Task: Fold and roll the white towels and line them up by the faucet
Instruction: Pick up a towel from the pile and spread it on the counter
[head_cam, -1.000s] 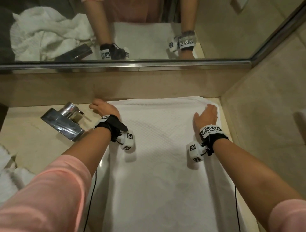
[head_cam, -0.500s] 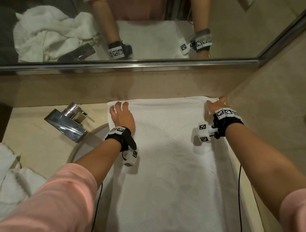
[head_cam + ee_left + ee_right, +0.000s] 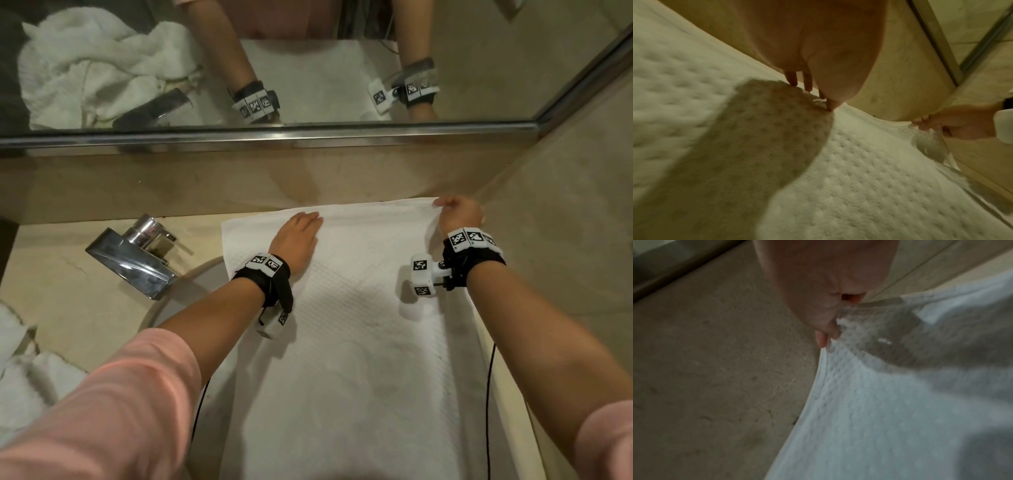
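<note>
A white textured towel (image 3: 359, 342) lies spread lengthwise on the beige counter, its far edge against the back wall. My left hand (image 3: 301, 229) lies flat on the towel (image 3: 869, 186) near its far edge, left of centre, fingers (image 3: 807, 81) straight. My right hand (image 3: 457, 212) pinches the far right corner of the towel (image 3: 879, 402) between thumb and fingers (image 3: 826, 335) and lifts it slightly. The chrome faucet (image 3: 133, 255) stands left of the towel, by the sink rim.
More crumpled white towels (image 3: 20, 377) lie at the left edge of the counter. A mirror with a metal frame (image 3: 274, 132) runs along the back. A beige wall (image 3: 565, 240) closes the right side. Thin black cables (image 3: 488, 394) hang from both wrists.
My left hand slid from the towel's far left corner toward the middle of its far edge. My right hand moved to the far right corner and took hold of it.
</note>
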